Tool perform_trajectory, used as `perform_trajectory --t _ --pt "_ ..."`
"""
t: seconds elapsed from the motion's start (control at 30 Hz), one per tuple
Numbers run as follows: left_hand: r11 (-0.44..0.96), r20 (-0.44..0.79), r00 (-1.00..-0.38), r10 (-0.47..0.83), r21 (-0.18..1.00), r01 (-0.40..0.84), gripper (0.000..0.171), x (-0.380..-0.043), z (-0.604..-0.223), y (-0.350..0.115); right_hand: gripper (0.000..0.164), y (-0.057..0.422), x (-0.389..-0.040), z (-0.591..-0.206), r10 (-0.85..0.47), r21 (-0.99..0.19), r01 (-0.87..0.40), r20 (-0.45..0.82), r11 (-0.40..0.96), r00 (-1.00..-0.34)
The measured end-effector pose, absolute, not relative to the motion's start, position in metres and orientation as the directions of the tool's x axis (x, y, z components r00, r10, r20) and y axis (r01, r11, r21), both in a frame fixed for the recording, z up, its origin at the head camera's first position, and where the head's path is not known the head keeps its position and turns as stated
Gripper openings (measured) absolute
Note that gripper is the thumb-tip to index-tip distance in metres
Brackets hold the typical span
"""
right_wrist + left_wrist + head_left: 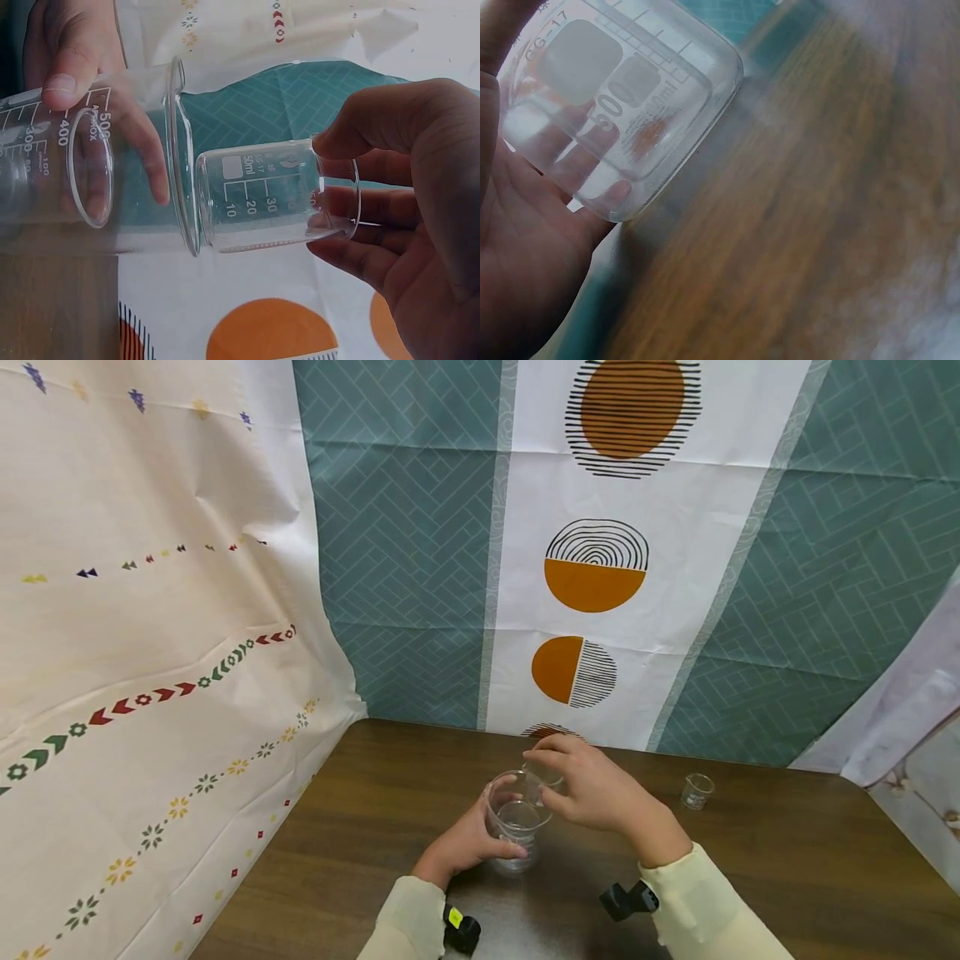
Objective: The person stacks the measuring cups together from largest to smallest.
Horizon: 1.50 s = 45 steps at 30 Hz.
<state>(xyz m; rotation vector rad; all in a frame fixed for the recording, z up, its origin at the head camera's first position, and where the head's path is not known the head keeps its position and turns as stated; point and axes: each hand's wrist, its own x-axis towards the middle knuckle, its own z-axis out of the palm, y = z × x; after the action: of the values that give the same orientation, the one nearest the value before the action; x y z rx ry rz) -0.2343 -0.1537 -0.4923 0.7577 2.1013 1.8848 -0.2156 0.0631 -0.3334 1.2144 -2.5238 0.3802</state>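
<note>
My left hand [468,842] grips a large clear glass beaker [142,150], marked 500 in the left wrist view, with fingers and thumb round its side. Inside it sits a smaller glass beaker [517,817], its rim below the large one's mouth. My right hand [603,789] holds a 50ml glass beaker [255,195] by its rim end, thumb on one side and fingers on the other. That beaker's base points at the large beaker's mouth, right at the rim in the right wrist view.
Another small glass beaker [697,792] stands at the right on the brown wooden table [360,827]. A patterned teal and white cloth [405,568] hangs behind the table, and a cream cloth [165,693] hangs along the left side.
</note>
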Motion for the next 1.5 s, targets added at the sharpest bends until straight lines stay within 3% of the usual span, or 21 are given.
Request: perform_trajectory --t 0.77,1.5 --pt "0.037 0.165 -0.842 0.513 0.976 0.214 0.095 -0.228 -0.496 -0.153 0.042 0.058 -0.21 -0.342 -0.709 -0.121 -0.789 0.371 0.603 -0.599" --pt "0.115 0.124 -0.867 0.482 0.972 0.203 0.097 -0.231 -0.487 -0.155 0.041 0.05 -0.212 -0.345 -0.718 -0.158 -0.789 0.338 0.594 -0.609"
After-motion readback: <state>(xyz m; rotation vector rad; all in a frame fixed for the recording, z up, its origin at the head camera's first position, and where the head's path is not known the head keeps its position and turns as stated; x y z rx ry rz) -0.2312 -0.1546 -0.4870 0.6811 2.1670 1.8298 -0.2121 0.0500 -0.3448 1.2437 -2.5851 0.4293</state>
